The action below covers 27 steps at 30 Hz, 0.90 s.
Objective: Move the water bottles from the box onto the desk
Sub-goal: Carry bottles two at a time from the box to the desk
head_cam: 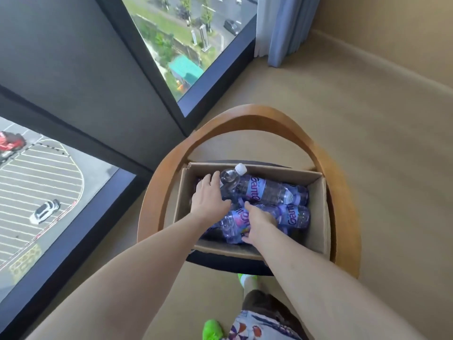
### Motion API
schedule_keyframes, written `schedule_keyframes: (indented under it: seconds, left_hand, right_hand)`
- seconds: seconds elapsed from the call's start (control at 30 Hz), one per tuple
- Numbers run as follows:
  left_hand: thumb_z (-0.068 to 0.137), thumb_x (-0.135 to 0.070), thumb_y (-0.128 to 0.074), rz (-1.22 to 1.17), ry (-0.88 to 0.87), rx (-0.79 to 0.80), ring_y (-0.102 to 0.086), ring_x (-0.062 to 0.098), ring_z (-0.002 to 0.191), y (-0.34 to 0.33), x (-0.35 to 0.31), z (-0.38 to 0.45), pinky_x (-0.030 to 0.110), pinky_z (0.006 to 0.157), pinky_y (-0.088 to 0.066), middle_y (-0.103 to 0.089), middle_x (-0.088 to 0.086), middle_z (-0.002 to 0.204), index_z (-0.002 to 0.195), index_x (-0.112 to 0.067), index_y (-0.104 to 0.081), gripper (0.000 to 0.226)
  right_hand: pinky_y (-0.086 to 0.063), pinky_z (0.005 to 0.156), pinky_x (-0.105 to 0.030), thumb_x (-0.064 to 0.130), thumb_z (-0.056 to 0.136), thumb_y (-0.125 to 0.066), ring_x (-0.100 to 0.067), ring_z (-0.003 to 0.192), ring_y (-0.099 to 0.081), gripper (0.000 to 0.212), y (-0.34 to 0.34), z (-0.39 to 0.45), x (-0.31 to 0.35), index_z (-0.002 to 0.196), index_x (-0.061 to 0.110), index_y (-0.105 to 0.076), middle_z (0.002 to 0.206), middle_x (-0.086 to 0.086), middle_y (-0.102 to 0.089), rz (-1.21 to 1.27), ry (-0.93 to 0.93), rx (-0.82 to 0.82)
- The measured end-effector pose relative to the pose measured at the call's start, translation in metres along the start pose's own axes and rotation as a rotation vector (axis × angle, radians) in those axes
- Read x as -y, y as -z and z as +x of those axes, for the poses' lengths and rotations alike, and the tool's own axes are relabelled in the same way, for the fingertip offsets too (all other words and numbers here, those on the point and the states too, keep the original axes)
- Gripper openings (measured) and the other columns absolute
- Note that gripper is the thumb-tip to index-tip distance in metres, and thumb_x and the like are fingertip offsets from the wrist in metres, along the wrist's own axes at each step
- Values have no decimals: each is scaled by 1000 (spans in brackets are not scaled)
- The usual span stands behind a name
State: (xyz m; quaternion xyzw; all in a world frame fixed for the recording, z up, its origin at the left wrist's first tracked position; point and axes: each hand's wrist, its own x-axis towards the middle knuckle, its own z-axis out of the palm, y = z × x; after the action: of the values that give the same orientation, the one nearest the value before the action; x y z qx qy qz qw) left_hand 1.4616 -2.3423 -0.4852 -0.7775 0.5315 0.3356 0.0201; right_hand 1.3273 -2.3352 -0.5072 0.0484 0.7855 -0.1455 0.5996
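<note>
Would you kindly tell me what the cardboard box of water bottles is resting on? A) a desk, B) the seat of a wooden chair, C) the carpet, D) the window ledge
B: the box sits on the dark seat of the chair, whose curved wooden back arches round it.

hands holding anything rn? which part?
Left hand rests on the shoulder of the white-capped bottle; right hand grips a near bottle mid-body. Neither is lifted.

Only readable bit is purple script on the water bottles' labels, starts "Gam", rest is cut off.
</note>
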Motion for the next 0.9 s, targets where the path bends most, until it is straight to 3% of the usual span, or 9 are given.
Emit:
schedule_keyframes:
  seconds: [0.1, 0.2, 0.4, 0.5, 0.73, 0.9]
  left_hand:
    - [89, -31, -72, -1, 15, 23, -28, 29, 151, -12, -2, 22, 49, 118, -35, -29, 7, 164, 162, -17, -15, 94]
    - [81, -23, -76, -10, 46, 31, -37, 33, 143, -21, -1, 39, 53, 112, -40, -37, 8, 157, 160, -17, -18, 98]
    - [70, -11, -77, 10, 55, -17, -44, 34, 132, -36, 8, 51, 54, 107, -42, -45, 7, 144, 149, -20, -27, 94]
    - [70, -8, -73, 2, 37, -31, -49, 35, 121, -32, 9, 55, 52, 95, -46, -53, 6, 127, 129, -20, -41, 68]
    - [77, -13, -71, 100, -157, 97, -48, 30, 123, -21, 7, 32, 47, 92, -45, -53, 2, 131, 138, -24, -42, 69]
    - [73, -14, -74, -34, -95, 76, -56, 29, 113, -3, 3, 10, 52, 92, -52, -58, 0, 119, 129, -26, -44, 65]
  right_hand:
    - [-54, 97, -57, 39, 64, -94, -39, 117, -61, 93, -9, 23, 1, 136, 8, -45, 135, -16, -54, 64, -17, -42]
    - [-60, 86, -55, 36, 51, -97, -37, 102, -68, 101, -16, 40, 1, 129, 11, -38, 123, -16, -55, 159, -25, -117]
    - [-58, 91, -54, 44, 42, -93, -35, 102, -66, 95, -25, 51, -9, 109, 21, -29, 120, -12, -56, 212, 40, -254]
    - [-59, 89, -53, 41, 47, -94, -32, 98, -66, 93, -21, 49, -8, 113, 21, -33, 117, -9, -57, 230, 16, -214]
    - [-56, 88, -44, 34, 52, -95, -31, 97, -61, 99, -6, 29, -7, 134, 20, -40, 121, -11, -56, 139, 78, -205]
    - [-58, 88, -50, 22, 56, -91, -32, 94, -65, 99, 2, 1, 1, 141, 27, -39, 118, -9, -59, 73, 198, -85]
